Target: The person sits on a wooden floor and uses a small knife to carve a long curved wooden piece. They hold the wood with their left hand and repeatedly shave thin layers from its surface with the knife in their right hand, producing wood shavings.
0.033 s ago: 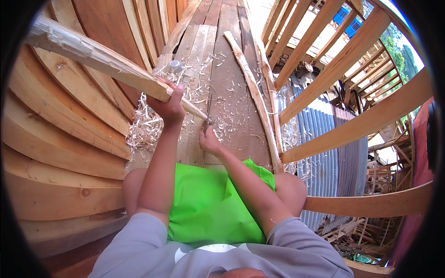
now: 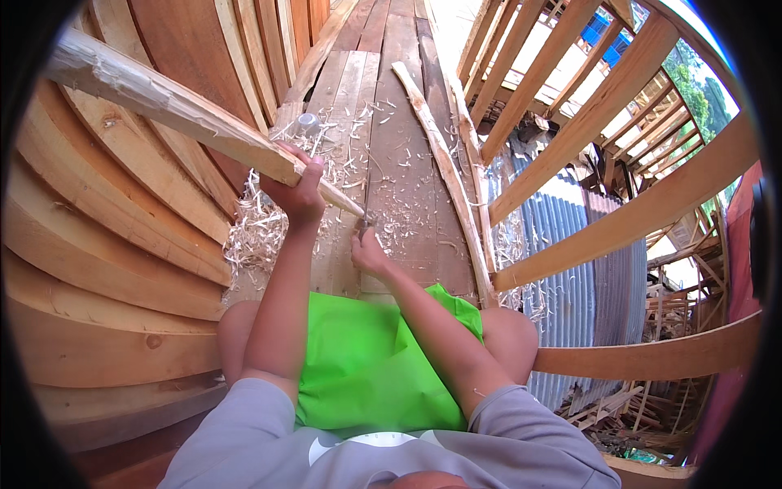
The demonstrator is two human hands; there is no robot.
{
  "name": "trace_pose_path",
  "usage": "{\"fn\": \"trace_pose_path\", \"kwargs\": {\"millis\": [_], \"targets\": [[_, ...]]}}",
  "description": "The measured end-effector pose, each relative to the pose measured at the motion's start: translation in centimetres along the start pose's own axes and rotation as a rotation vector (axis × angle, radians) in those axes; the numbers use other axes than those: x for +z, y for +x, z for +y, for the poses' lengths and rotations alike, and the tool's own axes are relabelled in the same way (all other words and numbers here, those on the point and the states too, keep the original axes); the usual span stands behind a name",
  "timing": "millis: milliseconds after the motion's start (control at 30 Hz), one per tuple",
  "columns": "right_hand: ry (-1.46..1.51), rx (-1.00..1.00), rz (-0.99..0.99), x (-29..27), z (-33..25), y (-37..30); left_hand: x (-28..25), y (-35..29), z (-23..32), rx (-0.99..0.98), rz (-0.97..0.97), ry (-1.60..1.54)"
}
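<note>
A long pale wooden pole (image 2: 179, 110) slants down from the upper left, its upper side rough and chipped. My left hand (image 2: 297, 191) is wrapped round it near the lower end, where the pole narrows to a shaved tip (image 2: 340, 198). Just beyond that tip, my right hand (image 2: 371, 253) is closed on the handle of a knife (image 2: 366, 218). The knife's thin blade points away from me and stands beside the tip; whether the two touch I cannot tell. Curled wood shavings (image 2: 259, 232) lie heaped below my left hand.
A clear plastic cup (image 2: 308, 125) sits among scattered shavings on the plank floor (image 2: 407, 196). One long peeled stick (image 2: 440, 138) lies along the right side. Curved planks (image 2: 106, 269) wall the left; open wooden ribs (image 2: 582, 236) rise on the right, with corrugated metal sheets (image 2: 554, 269) beyond.
The view has shifted slightly, so the cup and the floor sit a little lower in the picture. Both hands keep their grips, the right one a touch nearer to me.
</note>
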State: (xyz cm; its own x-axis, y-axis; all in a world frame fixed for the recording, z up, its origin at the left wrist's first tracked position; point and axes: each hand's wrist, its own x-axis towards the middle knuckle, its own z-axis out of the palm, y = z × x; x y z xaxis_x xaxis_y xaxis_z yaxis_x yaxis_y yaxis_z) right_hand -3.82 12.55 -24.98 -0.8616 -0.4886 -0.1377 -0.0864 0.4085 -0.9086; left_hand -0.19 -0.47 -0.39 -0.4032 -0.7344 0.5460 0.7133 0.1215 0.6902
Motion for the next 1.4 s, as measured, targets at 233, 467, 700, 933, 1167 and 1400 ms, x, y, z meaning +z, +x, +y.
{"fn": "trace_pose_path", "kwargs": {"millis": [233,467,700,933,1167,1400], "targets": [[-0.046,0.09,-0.017,0.1,1.1,-2.0,0.4,-0.1,-0.5,0.001,-0.065,-0.025],[0.217,0.222,-0.015,-4.0,-2.8,-3.8,1.2,0.0,0.5,0.104,-0.047,0.122],[0.353,0.382,0.084,-8.2,-5.4,-5.6,-0.1,0.4,1.1,0.124,-0.108,0.207],[0.099,0.262,0.215,-15.2,-3.8,-6.3,-0.1,0.5,0.9,0.152,-0.134,0.239],[0.275,0.191,0.19,-13.9,-7.1,-5.5,0.3,-0.1,1.1,-0.137,-0.137,-0.004],[0.055,0.067,-0.004,-11.2,-5.7,-2.5,-1.2,0.5,-0.3,-0.12,-0.286,-0.115]]}}
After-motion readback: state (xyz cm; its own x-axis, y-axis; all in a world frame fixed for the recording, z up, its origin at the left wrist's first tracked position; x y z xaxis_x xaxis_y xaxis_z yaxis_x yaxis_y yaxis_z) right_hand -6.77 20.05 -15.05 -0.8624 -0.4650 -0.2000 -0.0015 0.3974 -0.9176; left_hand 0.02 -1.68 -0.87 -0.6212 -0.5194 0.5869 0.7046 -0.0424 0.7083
